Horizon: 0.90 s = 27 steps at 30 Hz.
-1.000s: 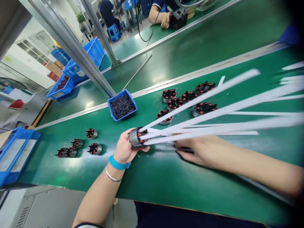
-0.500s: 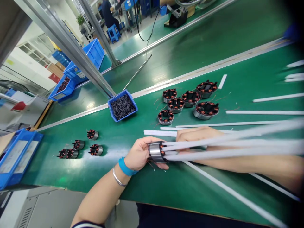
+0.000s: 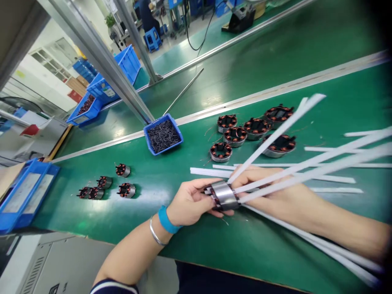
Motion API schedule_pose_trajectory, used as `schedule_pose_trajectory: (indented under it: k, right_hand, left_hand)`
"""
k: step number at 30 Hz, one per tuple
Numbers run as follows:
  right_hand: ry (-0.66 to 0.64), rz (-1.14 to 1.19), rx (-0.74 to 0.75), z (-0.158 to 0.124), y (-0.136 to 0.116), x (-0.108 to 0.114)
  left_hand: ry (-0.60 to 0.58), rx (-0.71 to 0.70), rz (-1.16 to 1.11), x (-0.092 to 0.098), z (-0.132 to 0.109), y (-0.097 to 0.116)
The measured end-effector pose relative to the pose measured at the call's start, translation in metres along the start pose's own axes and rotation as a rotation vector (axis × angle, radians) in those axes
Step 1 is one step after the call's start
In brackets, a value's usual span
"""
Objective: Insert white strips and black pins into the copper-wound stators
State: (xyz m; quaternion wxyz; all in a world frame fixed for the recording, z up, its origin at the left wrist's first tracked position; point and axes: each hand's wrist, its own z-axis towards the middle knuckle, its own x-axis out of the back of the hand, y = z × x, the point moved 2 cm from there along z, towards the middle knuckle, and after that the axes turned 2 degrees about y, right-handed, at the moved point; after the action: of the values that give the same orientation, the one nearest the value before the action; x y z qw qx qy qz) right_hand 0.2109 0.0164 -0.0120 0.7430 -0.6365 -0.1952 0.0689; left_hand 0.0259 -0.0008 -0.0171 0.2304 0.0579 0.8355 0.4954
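Observation:
My left hand (image 3: 194, 202), with a blue band and a silver bangle at the wrist, grips a motor stator (image 3: 225, 195). This is a steel ring with black insulation and copper windings. Several long white strips (image 3: 284, 175) stick out of its right end and fan apart. Behind them, my right hand (image 3: 263, 183) is curled close against that end of the stator. Strips and the stator hide its fingertips, so what they pinch is unclear. Thin wire ends hang below the ring.
Several stators (image 3: 235, 136) stand beyond my hands, and smaller-looking ones (image 3: 104, 182) at the left. A blue bin (image 3: 180, 141) holds small black pieces. Loose white strips (image 3: 208, 172) lie on the green bench (image 3: 171, 163). A metal post (image 3: 101, 61) rises behind. A person sits in the background.
The stator has moved right and turned, so its left end with black tabs now shows. The strips have spread apart, some pointing up, others down. My right hand stays beside it.

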Motion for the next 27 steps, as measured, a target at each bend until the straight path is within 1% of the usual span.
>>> schedule_pose_trajectory:
  k: [2, 4, 6, 8, 9, 10, 13, 14, 16, 18, 19, 21, 24, 27]
  right_hand:
    - [0.007, 0.055, -0.105, -0.001, 0.004, -0.002]
    - [0.025, 0.136, -0.176, -0.003, 0.009, -0.006]
    - [0.076, 0.189, -0.192, -0.003, 0.012, -0.008]
    - [0.120, 0.203, -0.171, -0.003, 0.012, -0.009]
    - [0.113, 0.190, -0.155, -0.003, 0.010, -0.009]
    - [0.079, 0.166, -0.145, -0.002, 0.009, -0.008]
    - [-0.058, 0.065, -0.146, 0.000, 0.004, -0.006]
    - [-0.076, 0.038, -0.148, 0.000, 0.004, -0.006]
    - [-0.051, 0.008, -0.129, 0.000, 0.005, -0.004]
    - [-0.003, -0.004, -0.102, -0.001, 0.009, -0.004]
    - [0.016, -0.013, -0.092, -0.002, 0.011, -0.003]
    - [0.024, -0.026, -0.080, -0.002, 0.014, -0.003]
    - [-0.029, -0.036, -0.055, 0.000, 0.011, -0.001]
    - [-0.090, -0.057, -0.038, 0.002, 0.004, 0.001]
  left_hand:
    - [0.060, -0.023, 0.064, -0.003, -0.002, -0.002]
    - [0.091, -0.048, 0.093, -0.005, -0.003, -0.004]
    - [0.104, -0.082, 0.097, -0.005, -0.003, -0.006]
    - [0.116, -0.144, 0.113, -0.004, -0.003, -0.006]
    - [0.124, -0.185, 0.136, -0.003, -0.003, -0.005]
    - [0.133, -0.226, 0.170, -0.003, -0.003, -0.005]
    - [0.176, -0.314, 0.294, -0.001, -0.003, -0.006]
    - [0.193, -0.329, 0.319, -0.001, -0.002, -0.007]
    - [0.226, -0.342, 0.314, -0.001, 0.000, -0.010]
    - [0.230, -0.308, 0.242, -0.001, 0.002, -0.012]
    - [0.206, -0.265, 0.193, -0.001, 0.002, -0.013]
    - [0.119, -0.146, 0.099, 0.001, 0.003, -0.011]
    - [-0.020, 0.006, 0.005, 0.004, 0.002, -0.005]
    - [-0.086, 0.080, -0.035, 0.008, 0.003, -0.002]
